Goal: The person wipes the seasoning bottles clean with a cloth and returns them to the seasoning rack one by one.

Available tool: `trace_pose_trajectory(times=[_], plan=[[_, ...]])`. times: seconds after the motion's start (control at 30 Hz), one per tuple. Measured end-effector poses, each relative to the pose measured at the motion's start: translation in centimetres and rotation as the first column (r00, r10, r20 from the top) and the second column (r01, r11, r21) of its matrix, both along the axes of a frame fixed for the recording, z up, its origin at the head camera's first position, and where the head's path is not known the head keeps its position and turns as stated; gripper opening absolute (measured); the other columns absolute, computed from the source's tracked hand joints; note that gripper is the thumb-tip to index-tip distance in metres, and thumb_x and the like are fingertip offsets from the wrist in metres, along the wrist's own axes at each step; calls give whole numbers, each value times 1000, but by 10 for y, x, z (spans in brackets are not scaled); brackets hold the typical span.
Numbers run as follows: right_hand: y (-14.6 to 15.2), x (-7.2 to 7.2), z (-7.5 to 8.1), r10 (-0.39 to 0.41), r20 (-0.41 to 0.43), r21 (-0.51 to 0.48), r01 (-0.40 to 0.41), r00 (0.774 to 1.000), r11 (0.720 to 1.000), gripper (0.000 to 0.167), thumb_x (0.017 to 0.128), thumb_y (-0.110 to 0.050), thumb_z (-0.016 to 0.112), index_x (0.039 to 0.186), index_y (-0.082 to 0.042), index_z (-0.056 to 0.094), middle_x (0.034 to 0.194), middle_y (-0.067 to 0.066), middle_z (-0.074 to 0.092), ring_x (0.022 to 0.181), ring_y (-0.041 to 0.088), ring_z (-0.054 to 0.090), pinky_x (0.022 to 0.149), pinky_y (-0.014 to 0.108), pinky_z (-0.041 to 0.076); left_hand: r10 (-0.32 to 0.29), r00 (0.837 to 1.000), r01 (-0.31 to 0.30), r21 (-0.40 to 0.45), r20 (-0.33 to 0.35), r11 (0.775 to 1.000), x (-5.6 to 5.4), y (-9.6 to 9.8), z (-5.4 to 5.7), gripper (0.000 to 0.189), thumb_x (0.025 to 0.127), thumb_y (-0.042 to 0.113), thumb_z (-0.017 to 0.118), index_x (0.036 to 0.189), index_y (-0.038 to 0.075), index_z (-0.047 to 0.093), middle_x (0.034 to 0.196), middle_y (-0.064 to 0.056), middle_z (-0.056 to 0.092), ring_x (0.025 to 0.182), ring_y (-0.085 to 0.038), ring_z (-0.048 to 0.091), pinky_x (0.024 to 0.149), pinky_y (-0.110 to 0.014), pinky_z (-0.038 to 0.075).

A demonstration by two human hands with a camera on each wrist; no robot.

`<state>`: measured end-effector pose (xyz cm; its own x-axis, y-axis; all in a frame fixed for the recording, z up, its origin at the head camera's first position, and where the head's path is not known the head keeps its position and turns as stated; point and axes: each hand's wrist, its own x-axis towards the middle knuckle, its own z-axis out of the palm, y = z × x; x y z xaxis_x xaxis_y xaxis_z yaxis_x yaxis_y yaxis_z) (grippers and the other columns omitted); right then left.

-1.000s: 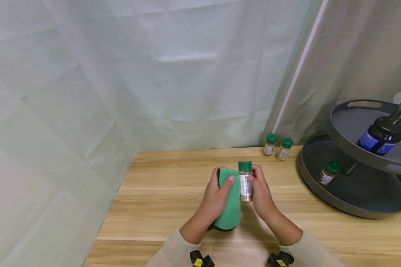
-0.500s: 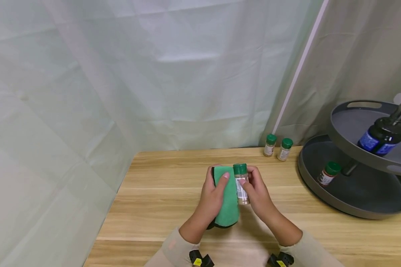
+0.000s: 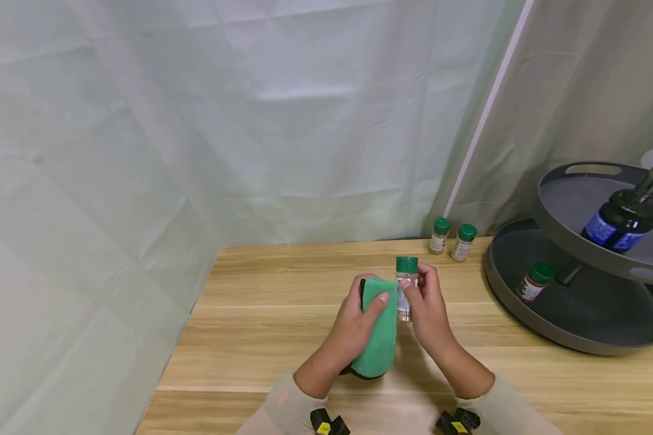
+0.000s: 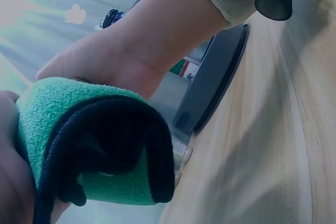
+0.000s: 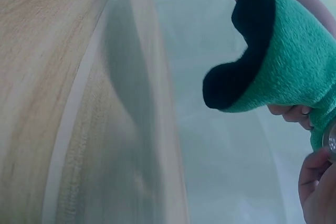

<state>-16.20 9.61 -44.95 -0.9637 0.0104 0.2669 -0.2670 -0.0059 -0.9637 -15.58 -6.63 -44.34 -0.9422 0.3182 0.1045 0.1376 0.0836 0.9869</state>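
Table (image 3: 250,338): wooden, hard-looking; a thing dropped on it would probably bounce or roll. Stand (image 3: 604,314): two-tiered, far right; only a wide swing of the right arm (image 3: 459,367) should catch its lower rim. Left hand (image 3: 357,320): grips cloth (image 3: 378,347), thumb in front, fingers mostly hidden behind. Right hand (image 3: 430,311): pinches jar (image 3: 404,301), thumb on its front, fingers behind. Cloth: green, dark-edged, folded over, lower end hanging loose below the left palm. Risk: that end could snag on the right fingers and tug the pinch away. Bottle (image 3: 615,226): dark, on the upper tier; a knock to the stand could upset it. Jar: upright, above the table between both hands, its left side seemingly against the cloth. Main risk: drag or twist from the cloth turns its smooth wall within the pinch, and it falls. Back-left jar (image 3: 439,235), back-right jar (image 3: 464,243): near the table's far edge; a careless reach might tip them. Lid (image 3: 406,264): green; tightness cannot be told; twisting might loosen it.
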Motion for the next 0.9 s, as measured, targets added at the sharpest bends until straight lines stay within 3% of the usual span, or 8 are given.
trace_pose_trajectory(times=[0.23,0.4,0.6,0.77,0.9], plan=[[0,0,1,-17,-3,-50,17,1000,999,37,107,-11,47,140,-5,31,112,6,46,95,13,49,77,19,48,-36,999,36,-51,-9,998,1,0,-1,31,106,37,52,132,23,44,107,-7,59,87,-16,61,76,-33,55],[-1,1,-1,43,-14,-4,-43,999,999,31,110,-19,39,137,-3,40,112,6,48,99,13,51,80,22,48,34,999,-34,-10,-6,999,0,2,-1,32,105,38,53,131,20,44,106,-7,59,86,-16,61,75,-33,56],[-1,4,-5,154,-35,63,-151,987,986,41,111,-23,20,140,-5,43,105,10,55,93,11,58,80,28,52,140,990,-140,20,-15,990,-1,3,-1,32,105,38,54,129,19,45,105,-9,58,87,-17,61,74,-33,56],[-1,3,-3,202,-36,92,-198,979,976,36,108,-13,29,140,-6,44,108,14,53,93,14,56,78,29,52,199,980,-197,66,-30,978,-4,-1,1,31,106,38,52,129,18,45,110,-8,58,92,-19,59,78,-34,55],[-3,3,-2,200,-33,81,-196,979,977,32,107,-9,41,138,-3,44,112,14,52,97,14,55,80,26,53,209,978,-206,110,-15,972,-3,-3,2,34,106,39,51,132,19,44,115,-7,58,97,-20,60,82,-35,55]])
